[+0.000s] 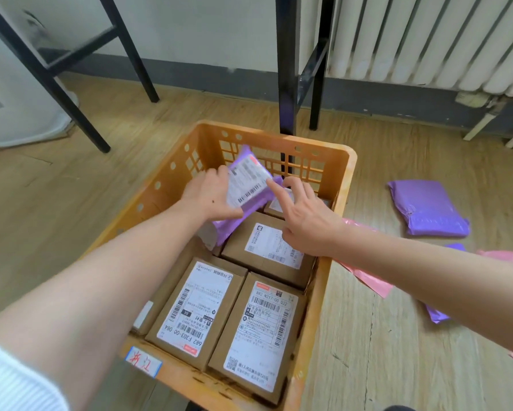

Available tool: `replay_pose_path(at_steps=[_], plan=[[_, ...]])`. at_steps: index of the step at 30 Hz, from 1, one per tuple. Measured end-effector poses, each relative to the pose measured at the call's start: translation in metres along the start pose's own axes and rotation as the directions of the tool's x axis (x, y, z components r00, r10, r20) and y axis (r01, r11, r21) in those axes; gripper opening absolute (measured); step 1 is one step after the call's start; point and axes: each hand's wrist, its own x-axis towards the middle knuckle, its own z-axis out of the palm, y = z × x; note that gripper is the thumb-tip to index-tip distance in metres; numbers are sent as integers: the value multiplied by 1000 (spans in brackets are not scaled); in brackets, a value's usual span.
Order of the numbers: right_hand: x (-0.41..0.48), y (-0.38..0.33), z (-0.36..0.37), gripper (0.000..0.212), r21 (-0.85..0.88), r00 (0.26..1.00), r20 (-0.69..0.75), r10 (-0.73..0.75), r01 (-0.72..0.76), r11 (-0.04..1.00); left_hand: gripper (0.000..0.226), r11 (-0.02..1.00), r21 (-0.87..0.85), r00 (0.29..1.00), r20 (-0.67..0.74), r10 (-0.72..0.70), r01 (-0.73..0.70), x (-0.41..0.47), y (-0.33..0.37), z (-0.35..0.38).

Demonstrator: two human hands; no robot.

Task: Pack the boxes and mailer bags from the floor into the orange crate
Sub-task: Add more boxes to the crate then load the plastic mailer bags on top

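Left hand [210, 197] grips the mailer [249, 185], right hand [305, 221] loose, one fingertip on it, so I'd lay it flat over the boxes [276, 247].

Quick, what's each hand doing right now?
Left hand: grips the white-labelled purple plastic mailer bag.
Right hand: open, index fingertip touching that bag.

Office-type room used for parcel sorting: wood-look plank floor [71, 188], white column radiator [427, 40] on the wall, black steel furniture legs [286, 69]. Also an orange crate [343, 203] of shipping-labelled boxes [196, 307], with mailer bags [427, 207] loose on the floor.
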Motion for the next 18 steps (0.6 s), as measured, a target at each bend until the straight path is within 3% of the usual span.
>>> replay_pose_path(at_steps=[3, 7, 14, 18], plan=[[1, -1, 1, 93, -15, 1000, 24, -4, 4, 1000, 86, 975, -88, 979, 12, -203, 203, 4, -17, 7], [2, 0, 3, 93, -65, 998, 62, 4, 0, 998, 87, 943, -74, 946, 44, -322, 324, 2, -30, 18], [3, 1, 7, 96, -114, 994, 106, 15, -2, 994, 86, 916, -11, 902, 177, -393, 401, -4, -32, 53], [4, 2, 7, 95, -121, 994, 111, 9, 4, 993, 75, 929, 92, 901, 224, -371, 359, -2, -31, 56]])
